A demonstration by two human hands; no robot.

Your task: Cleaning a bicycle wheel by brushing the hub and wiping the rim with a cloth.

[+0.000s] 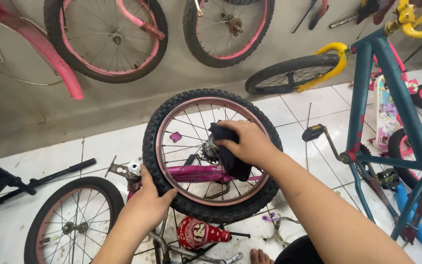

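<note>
Bike wheel standing upright mid-floor, still mounted on a magenta frame lying across the white tiles. Left hand clamped on the knobby tyre at its lower left, fingers curled over the tread. Right hand clenched around a dark rag, pressing it against the hub area, just right of the axle. Looks like wiping in progress: pink rim fairly clean already, but spokes and hub look only partly covered, so probably somewhere in the middle. Hard to judge grime on the hub itself, hidden behind rag and fingers.

Counts, as far as visible:
- 1 wheel being worked on
- 1 loose wheel flat-ish near the floor's bottom left corner, rusty spokes
- 2 wheels hanging on the grey wall at the top, both pink-rimmed
- 1 teal frame standing toward the floor's right edge, with a yellow fork and its wheel behind
- 1 red saddle lying near the bottom edge, just under the tyre
- 1 black bar-shaped part by the left edge
- 1 pink mudguard at the wall's top left

Bare toes poking in at the bottom edge too.
</note>
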